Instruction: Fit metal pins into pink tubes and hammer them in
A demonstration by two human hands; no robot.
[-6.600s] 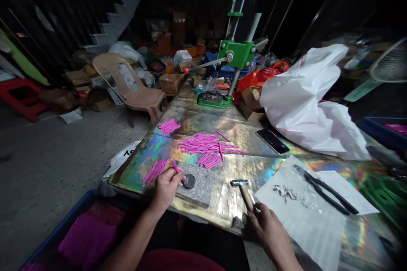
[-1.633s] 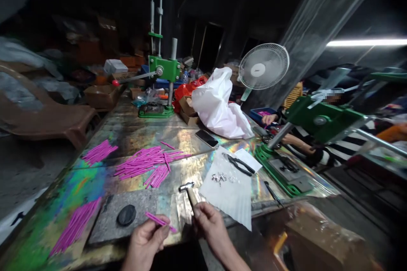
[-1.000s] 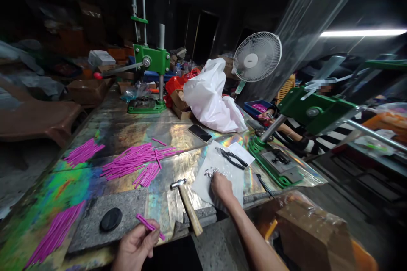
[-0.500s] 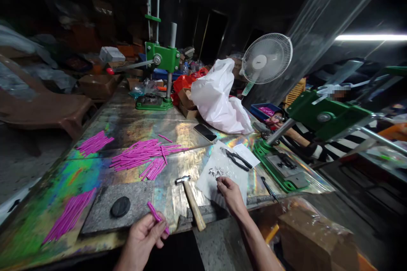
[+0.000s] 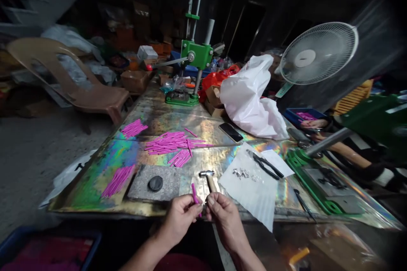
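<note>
My left hand (image 5: 181, 216) pinches a thin pink stick (image 5: 195, 194) upright between thumb and fingers. Close against it, my right hand (image 5: 222, 216) has its thumb and fingertips pressed together; whatever they hold is too small to make out. Behind the right hand lies a hammer (image 5: 207, 174), its wooden handle partly hidden by the fingers. To the left, a round black disc (image 5: 155, 183) rests on a grey stone slab (image 5: 136, 182). Small silver metal pieces (image 5: 243, 173) are scattered on a white sheet (image 5: 254, 194), beside black-handled pliers (image 5: 267, 165).
Bundles of pink sticks (image 5: 171, 142) lie across the table (image 5: 193, 169). Behind stand a green hand press (image 5: 197, 55), a white plastic bag (image 5: 251, 97), a phone (image 5: 231, 132) and a fan (image 5: 318, 55). At the right, another press base (image 5: 330, 203) stands near another person's arm (image 5: 346, 154).
My right hand has left the metal pieces on the sheet and come to the pink stick in my left hand. The view has turned left.
</note>
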